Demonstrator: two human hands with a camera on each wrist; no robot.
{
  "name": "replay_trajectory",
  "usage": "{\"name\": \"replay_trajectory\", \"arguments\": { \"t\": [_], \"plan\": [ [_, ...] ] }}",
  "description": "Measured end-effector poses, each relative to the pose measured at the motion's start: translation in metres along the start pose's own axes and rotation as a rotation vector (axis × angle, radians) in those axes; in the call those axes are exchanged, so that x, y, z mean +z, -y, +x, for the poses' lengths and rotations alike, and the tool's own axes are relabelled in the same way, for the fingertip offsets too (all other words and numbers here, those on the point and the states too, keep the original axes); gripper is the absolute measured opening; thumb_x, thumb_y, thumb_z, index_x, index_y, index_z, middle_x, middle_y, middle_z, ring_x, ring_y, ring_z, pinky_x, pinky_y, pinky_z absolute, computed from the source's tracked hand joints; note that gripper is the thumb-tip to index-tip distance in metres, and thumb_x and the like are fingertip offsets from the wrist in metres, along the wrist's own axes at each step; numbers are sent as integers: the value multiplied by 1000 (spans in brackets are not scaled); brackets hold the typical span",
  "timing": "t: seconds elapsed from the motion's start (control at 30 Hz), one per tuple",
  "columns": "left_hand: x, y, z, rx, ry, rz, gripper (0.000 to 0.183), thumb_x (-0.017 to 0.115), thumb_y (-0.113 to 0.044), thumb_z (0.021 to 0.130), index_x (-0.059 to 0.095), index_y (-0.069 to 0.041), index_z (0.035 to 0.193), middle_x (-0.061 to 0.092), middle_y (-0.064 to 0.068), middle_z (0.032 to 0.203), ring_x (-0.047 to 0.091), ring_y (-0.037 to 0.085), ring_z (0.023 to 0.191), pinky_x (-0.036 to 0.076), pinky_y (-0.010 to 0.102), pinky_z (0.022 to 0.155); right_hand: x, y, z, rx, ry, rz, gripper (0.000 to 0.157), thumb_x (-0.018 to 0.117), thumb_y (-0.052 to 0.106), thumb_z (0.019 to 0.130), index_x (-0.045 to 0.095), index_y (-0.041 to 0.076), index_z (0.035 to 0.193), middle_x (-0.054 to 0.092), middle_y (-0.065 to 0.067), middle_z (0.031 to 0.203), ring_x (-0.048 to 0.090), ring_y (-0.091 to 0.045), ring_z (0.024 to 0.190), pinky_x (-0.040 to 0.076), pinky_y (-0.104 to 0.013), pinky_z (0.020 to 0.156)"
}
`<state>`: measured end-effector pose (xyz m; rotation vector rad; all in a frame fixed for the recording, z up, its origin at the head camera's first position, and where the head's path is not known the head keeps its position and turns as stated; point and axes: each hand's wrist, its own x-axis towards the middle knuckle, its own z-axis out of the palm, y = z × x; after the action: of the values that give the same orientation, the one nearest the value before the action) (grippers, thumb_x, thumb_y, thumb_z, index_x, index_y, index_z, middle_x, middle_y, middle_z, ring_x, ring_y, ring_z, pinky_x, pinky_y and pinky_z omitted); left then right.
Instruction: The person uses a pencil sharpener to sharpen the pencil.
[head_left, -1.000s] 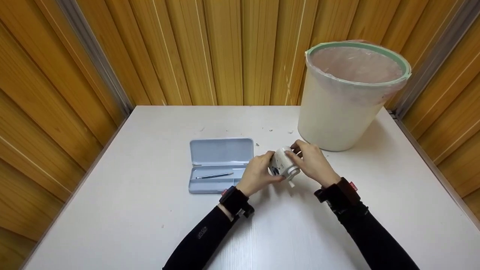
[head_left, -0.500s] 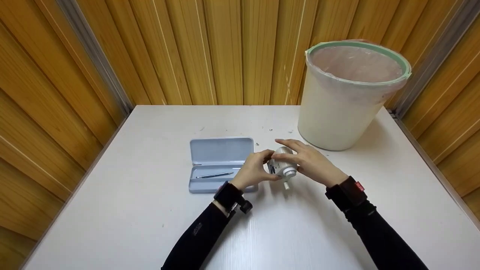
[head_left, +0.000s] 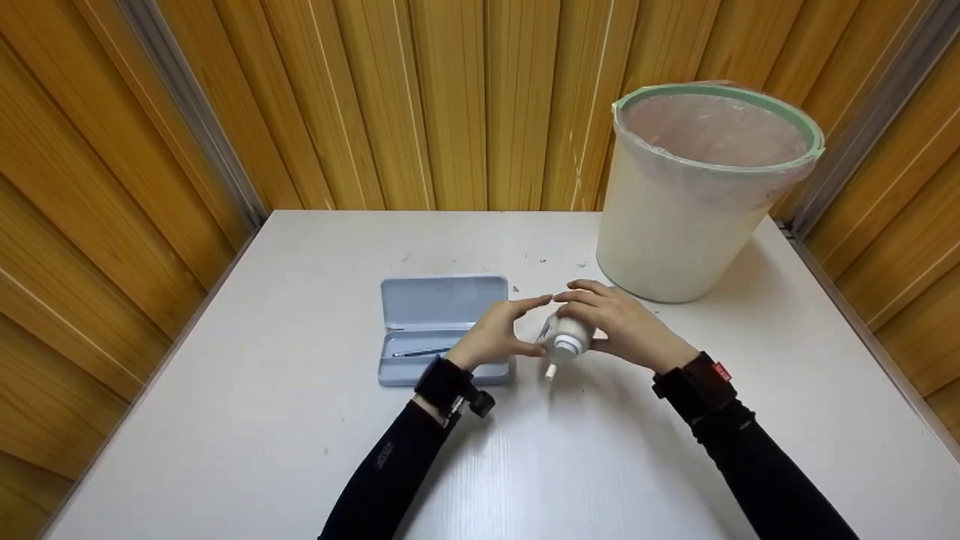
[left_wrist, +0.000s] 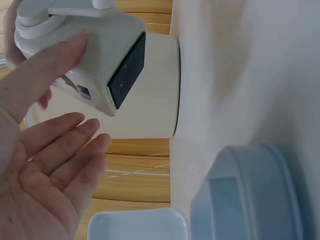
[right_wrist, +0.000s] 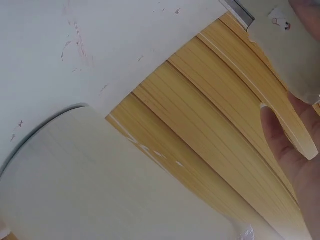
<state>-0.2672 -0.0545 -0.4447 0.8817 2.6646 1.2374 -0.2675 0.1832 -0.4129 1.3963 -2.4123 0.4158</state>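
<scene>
A white hand-crank pencil sharpener (head_left: 571,331) is tilted in the air above the table, its crank handle pointing toward the person. My right hand (head_left: 626,326) grips it from the right, fingers over its top and far side. Close on its other side is my left hand (head_left: 495,336), fingers spread and straight. In the left wrist view the left thumb (left_wrist: 55,60) overlaps the sharpener (left_wrist: 107,47), whose dark base panel shows; whether the thumb touches it I cannot tell. A pencil (head_left: 422,352) lies in the open light-blue pencil case (head_left: 444,301), partly behind the left hand.
At the back right stands a tall cream bin (head_left: 667,240) with a green rim and a clear plastic liner. Small crumbs dot the white table (head_left: 315,285) near the case. Wood-patterned panels (head_left: 450,105) enclose the back and sides.
My right hand's fingers have spread and closed over the sharpener, which has turned so its handle points more to the left. My left hand has loosened and drawn slightly left off it.
</scene>
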Motion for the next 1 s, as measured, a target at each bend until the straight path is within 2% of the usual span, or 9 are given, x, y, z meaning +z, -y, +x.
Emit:
{"name": "replay_trajectory", "arguments": {
  "t": [0.07, 0.13, 0.23, 0.33, 0.4, 0.5, 0.6, 0.8, 1.0],
  "plan": [
    [-6, -1, -2, 4, -15, 23, 71, 74, -5, 82, 47, -9, 147, 52, 6, 148, 61, 23, 117, 44, 39, 110, 0, 0, -1, 23, -3, 10, 58, 91, 12, 63, 63, 12, 115, 66, -8, 123, 55, -32, 125, 49, -53, 99],
    [-11, -3, -3, 20, -35, 16, 65, 65, 1, 84, 48, -9, 146, 53, 6, 147, 60, 19, 103, 45, 37, 107, 0, 0, -1, 42, -12, 15, 57, 90, 15, 65, 63, 9, 114, 67, -9, 117, 58, -32, 120, 50, -52, 98],
    [-14, -6, -4, 58, -70, -67, 54, 59, -1, 91, 50, -7, 144, 54, 10, 145, 60, 17, 104, 45, 35, 108, 1, 1, 1, 90, -20, 32, 53, 89, 20, 68, 63, 7, 113, 67, -9, 110, 60, -29, 111, 51, -48, 94],
    [-12, -10, -4, 97, -83, -151, 53, 65, -16, 94, 50, -6, 144, 55, 12, 144, 50, 16, 135, 39, 33, 115, 2, 5, 2, 161, -22, 57, 51, 88, 24, 71, 64, 5, 113, 67, -10, 108, 60, -28, 103, 53, -46, 89],
    [-10, -12, -3, 110, -72, -175, 63, 74, -23, 89, 49, -6, 144, 55, 12, 144, 48, 19, 137, 40, 32, 114, 3, 7, 3, 217, -22, 88, 50, 86, 25, 73, 64, 4, 113, 67, -11, 108, 60, -27, 100, 53, -45, 84],
    [-5, -13, -2, 113, -49, -185, 75, 83, -21, 79, 48, -4, 144, 55, 12, 145, 51, 20, 135, 41, 29, 113, 3, 10, 4, 280, -26, 128, 48, 84, 27, 76, 63, 3, 112, 67, -11, 106, 59, -25, 94, 52, -42, 77],
    [1, -12, 0, 108, -48, -210, 76, 86, -13, 74, 52, -3, 141, 58, 13, 140, 57, 21, 126, 45, 27, 108, 2, 12, 6, 305, -40, 172, 45, 83, 30, 77, 63, 4, 109, 67, -9, 101, 59, -22, 88, 50, -37, 72],
    [10, -11, 2, 59, -98, -240, 57, 83, -6, 76, 59, -3, 128, 66, 11, 120, 66, 19, 109, 54, 22, 94, 2, 13, 8, 320, -63, 255, 43, 83, 30, 77, 64, 5, 107, 68, -7, 99, 58, -17, 82, 48, -31, 69],
    [11, -8, 2, 42, -120, -245, 53, 83, -11, 78, 60, -3, 125, 67, 11, 116, 67, 19, 105, 57, 30, 91, 5, 8, 8, 391, -78, 406, 51, 88, 24, 73, 65, 4, 114, 70, -9, 109, 60, -19, 91, 54, -37, 77]
  ]
}}
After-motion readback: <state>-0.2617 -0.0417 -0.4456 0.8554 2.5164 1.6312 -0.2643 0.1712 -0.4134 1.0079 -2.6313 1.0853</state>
